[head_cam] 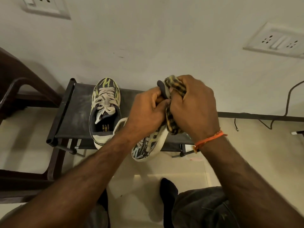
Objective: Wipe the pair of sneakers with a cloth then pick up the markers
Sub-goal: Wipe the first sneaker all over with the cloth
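Observation:
One patterned sneaker [105,111] with pale laces stands on the dark rack shelf [75,112], toe toward the wall. My left hand [146,112] grips the second sneaker [148,148], lifted above the shelf's front edge with its toe pointing down toward me. My right hand [194,106] holds a yellow and black checked cloth [171,124] bunched against the raised sneaker's heel end. Most of that sneaker's upper is hidden behind both hands. A white marker [297,132] lies on the floor at the far right edge.
A dark brown plastic chair [24,99] stands to the left of the rack. A black cable [287,102] hangs down the wall at right. Wall sockets [276,41] sit above. My socked feet [167,191] are on the tiled floor below.

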